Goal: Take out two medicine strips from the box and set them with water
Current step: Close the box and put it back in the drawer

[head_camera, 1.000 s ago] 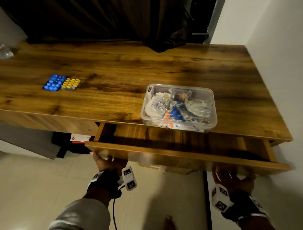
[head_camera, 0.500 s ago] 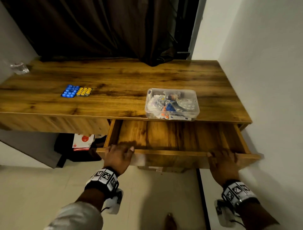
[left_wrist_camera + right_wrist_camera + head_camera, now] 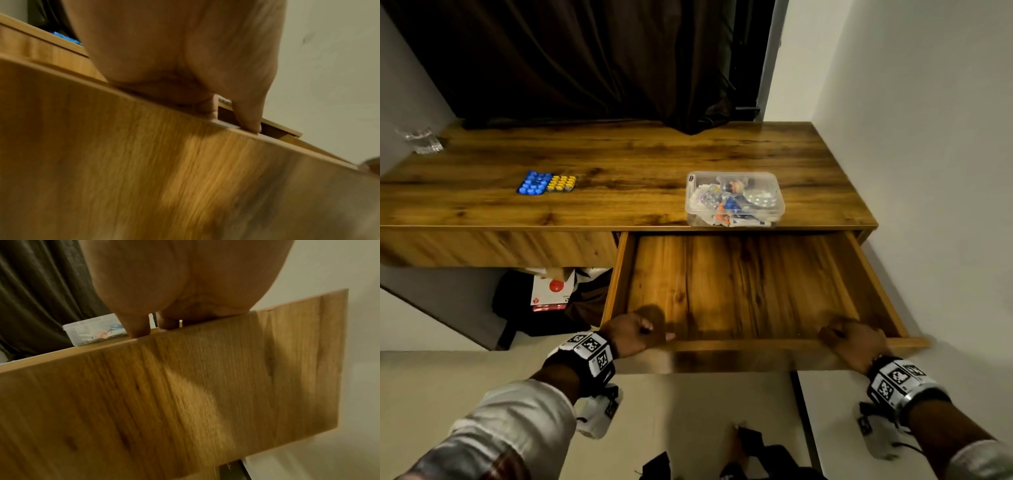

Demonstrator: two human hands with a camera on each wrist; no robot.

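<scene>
Box [image 3: 734, 198] sits on desk, well beyond both hands [image 3: 635, 334] [image 3: 851, 339] gripping drawer front [image 3: 739, 356].

Drawer [image 3: 739, 294]: warm brown wood, dark streaked grain, directly beyond the fingers [image 3: 654, 334] of both hands. Desk top [image 3: 619, 164]: same brown grain, farther beyond. Two strips well ahead of the left fingers: one blue [image 3: 533, 182], one yellow [image 3: 561, 183]. Box [image 3: 734, 200]: clear plastic; white, blue and orange contents. Curtain [image 3: 571, 58]: dark brown. Wristbands [image 3: 589, 347]: black-and-white square markers.
</scene>
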